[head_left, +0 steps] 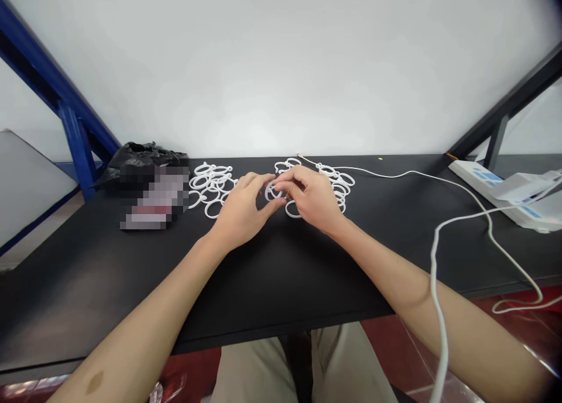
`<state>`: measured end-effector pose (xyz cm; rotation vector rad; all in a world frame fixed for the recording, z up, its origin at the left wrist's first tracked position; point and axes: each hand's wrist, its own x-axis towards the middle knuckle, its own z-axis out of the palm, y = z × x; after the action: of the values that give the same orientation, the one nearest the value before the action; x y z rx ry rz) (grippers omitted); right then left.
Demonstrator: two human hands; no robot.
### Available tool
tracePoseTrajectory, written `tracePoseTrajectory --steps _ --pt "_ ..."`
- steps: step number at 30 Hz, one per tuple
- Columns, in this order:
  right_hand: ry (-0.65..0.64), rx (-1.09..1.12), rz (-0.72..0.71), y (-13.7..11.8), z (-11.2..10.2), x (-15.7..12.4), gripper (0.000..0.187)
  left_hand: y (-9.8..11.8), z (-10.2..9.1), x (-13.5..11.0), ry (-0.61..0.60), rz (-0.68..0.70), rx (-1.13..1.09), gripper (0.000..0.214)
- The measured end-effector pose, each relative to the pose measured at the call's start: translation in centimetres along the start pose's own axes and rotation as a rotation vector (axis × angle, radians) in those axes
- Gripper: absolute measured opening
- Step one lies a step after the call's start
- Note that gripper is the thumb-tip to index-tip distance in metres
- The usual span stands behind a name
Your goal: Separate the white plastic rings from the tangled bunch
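Observation:
Both my hands meet over the middle of a black table (281,274). My left hand (243,210) and my right hand (312,197) pinch the same small white plastic ring (273,190) between their fingertips. Another white ring (290,211) lies on the table just under my right hand. To the left lies a pile of several white rings (211,186). A second pile of white rings (337,183) sits behind my right hand, partly hidden by it.
A crumpled black plastic bag (140,157) and a blurred packet (156,201) lie at the left. A white cable (456,221) runs across the right side and off the front edge. A white and blue device (509,195) stands at the far right. A white wall rises behind.

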<state>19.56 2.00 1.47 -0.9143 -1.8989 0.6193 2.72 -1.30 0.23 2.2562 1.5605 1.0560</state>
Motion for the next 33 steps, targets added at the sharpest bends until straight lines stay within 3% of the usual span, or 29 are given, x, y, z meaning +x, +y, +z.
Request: tracePoseTrajectory --steps 6,10,13,18,24,28,33 --pt "-0.049 -0.039 -0.067 0.1 0.0 0.0 0.017 -0.1 -0.3 0.0 -0.039 0.015 -0.003 0.033" --pt "-0.069 -0.057 -0.045 0.3 0.1 -0.1 0.008 -0.2 -0.2 0.0 -0.037 0.013 0.028 0.034" --pt "-0.076 -0.109 0.0 0.5 0.1 -0.2 0.023 -0.4 -0.4 0.2 -0.018 0.024 0.091 0.036" --pt "-0.057 -0.316 -0.034 1.5 -0.4 0.0 0.026 -1.8 -2.5 -0.3 0.051 0.018 0.201 0.039" --pt "-0.068 -0.501 -0.019 2.2 -0.8 0.4 0.022 -5.5 -6.0 -3.7 0.09 -0.062 0.504 0.045" --pt "-0.085 -0.505 -0.007 2.1 -0.6 0.3 0.022 -6.5 -6.0 -4.7 0.084 -0.18 0.741 0.052" --pt "-0.124 -0.503 0.013 2.0 -0.5 0.1 0.021 -5.9 -5.2 -4.4 -0.014 -0.267 0.819 0.054"
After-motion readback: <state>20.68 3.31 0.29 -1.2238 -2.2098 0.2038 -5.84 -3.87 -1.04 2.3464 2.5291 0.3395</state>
